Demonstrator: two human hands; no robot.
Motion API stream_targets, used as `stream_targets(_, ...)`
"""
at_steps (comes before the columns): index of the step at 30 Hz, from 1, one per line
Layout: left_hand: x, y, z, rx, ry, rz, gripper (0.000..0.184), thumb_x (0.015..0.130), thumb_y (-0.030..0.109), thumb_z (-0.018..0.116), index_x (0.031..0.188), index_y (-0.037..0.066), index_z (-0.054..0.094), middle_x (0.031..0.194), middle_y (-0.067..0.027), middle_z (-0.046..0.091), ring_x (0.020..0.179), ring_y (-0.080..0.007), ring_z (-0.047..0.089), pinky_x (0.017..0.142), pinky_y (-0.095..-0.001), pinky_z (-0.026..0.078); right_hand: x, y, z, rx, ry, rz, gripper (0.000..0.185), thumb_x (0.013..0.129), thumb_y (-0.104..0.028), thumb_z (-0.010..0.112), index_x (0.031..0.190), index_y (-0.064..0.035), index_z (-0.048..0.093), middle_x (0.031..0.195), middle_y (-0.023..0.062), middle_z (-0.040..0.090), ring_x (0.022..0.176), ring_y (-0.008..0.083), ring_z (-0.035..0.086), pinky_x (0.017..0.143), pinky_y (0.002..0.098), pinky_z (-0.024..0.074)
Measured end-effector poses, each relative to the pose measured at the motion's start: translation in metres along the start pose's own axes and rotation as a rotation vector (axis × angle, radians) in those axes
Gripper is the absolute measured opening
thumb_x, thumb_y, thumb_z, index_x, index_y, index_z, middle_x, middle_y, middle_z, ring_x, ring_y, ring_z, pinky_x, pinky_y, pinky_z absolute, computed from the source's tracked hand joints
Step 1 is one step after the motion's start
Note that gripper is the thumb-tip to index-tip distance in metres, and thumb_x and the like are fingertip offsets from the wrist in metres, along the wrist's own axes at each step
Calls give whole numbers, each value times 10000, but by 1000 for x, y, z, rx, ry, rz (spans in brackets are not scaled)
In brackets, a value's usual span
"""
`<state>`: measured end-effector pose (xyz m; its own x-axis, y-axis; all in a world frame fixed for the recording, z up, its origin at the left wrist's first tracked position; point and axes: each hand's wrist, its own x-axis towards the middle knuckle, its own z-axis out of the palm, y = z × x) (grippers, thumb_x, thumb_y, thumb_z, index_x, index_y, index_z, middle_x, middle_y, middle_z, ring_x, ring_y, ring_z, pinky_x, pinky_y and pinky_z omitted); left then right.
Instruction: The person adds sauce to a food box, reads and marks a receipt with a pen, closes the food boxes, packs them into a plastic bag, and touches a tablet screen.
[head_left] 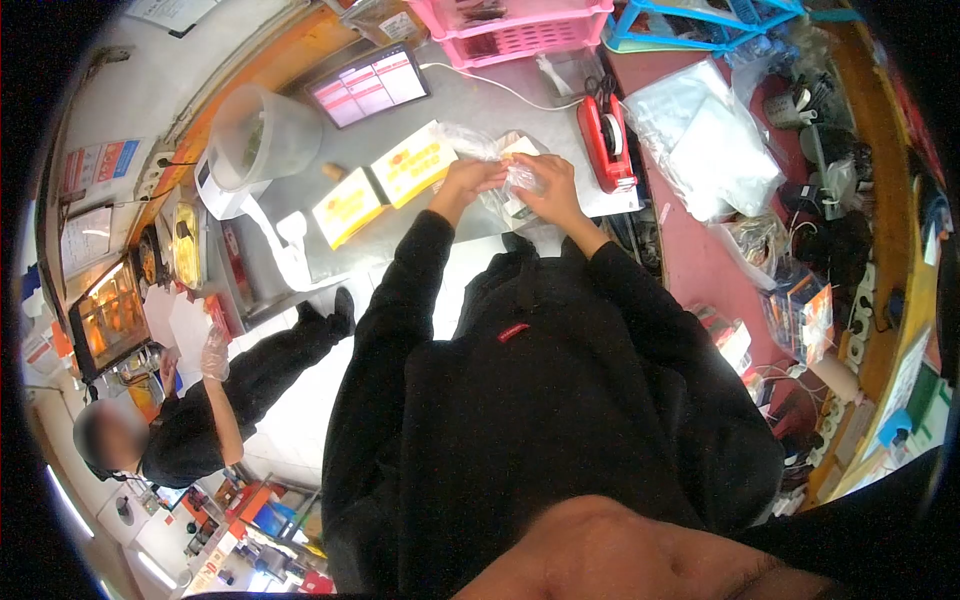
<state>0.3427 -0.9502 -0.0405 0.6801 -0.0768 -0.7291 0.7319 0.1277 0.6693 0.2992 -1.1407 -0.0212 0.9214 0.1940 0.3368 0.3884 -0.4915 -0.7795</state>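
Observation:
At the front edge of the metal counter [465,105], both my hands are closed on a crinkled clear plastic bag [522,178]. My left hand [470,183] pinches the bag from the left. My right hand [553,190] grips it from the right, fingers bent over the top. Something pale and box-like shows under and behind the plastic, but I cannot make out what it is. Left of my hands stand two yellow-and-white printed boxes, the nearer box [415,165] and the farther box [348,207]. A red tape dispenser [606,140] is just right of my right hand.
A tablet [370,87], a translucent bucket [262,135] and a curled paper strip [290,250] are on the left. Behind are a pink basket [515,40] and blue rack [690,28]. Clear bags [715,150] lie right. A co-worker's gloved hand [215,355] holds pale sheets.

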Motion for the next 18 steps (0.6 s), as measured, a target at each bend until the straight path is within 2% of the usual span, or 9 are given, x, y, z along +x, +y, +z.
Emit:
stream_targets(2,-5,-6,-3,-151,-59,-58,306,832,67,704,1050,-105,576,1032,-179,639,905,-232,654,821,-331,558,0,-3,-1,6,-21,-6,284,723,-181,733,1004,-148,710,1099,35,660,1021,253,567,955,403,348)
stream_targets(5,-11,-15,1,-247,-108,-55,292,871,67,655,1097,-96,567,1108,-177,612,1014,-224,617,895,-326,525,-1,8,10,-27,14,-105,234,722,-177,733,953,-146,720,1102,19,663,1009,239,562,928,387,376)
stream_targets(8,-20,-24,3,-291,-145,-3,282,907,98,613,1144,-48,570,1097,-137,625,1028,-226,612,938,-312,498,4,22,22,78,10,-37,135,756,-183,702,876,-127,722,1107,8,664,1011,230,552,898,370,402)
stream_targets(10,-24,-27,7,-294,-163,45,280,921,84,584,1162,-56,554,1136,-142,612,1044,-231,604,955,-323,486,5,21,22,92,-18,38,99,788,-177,661,835,-109,716,1099,17,659,1004,228,548,885,364,414)
stream_targets(11,-26,-29,8,-296,-173,68,280,928,77,569,1171,-61,547,1156,-144,606,1052,-234,601,963,-328,481,7,17,20,98,-32,75,103,805,-174,641,815,-100,712,1095,22,656,1000,227,546,879,361,420)
stream_targets(14,-33,-28,12,-265,-182,134,297,942,78,543,1197,-71,516,1210,-149,580,1068,-237,591,985,-347,465,6,29,21,179,-124,157,188,850,-263,583,790,-136,708,1073,-24,638,1056,212,516,920,384,356)
stream_targets(18,-34,-31,15,-302,-100,167,308,939,71,544,1215,-60,501,1217,-146,575,1070,-241,587,989,-363,461,5,32,18,216,-175,169,195,838,-255,576,757,-121,692,1069,-14,627,1047,225,518,942,384,341)
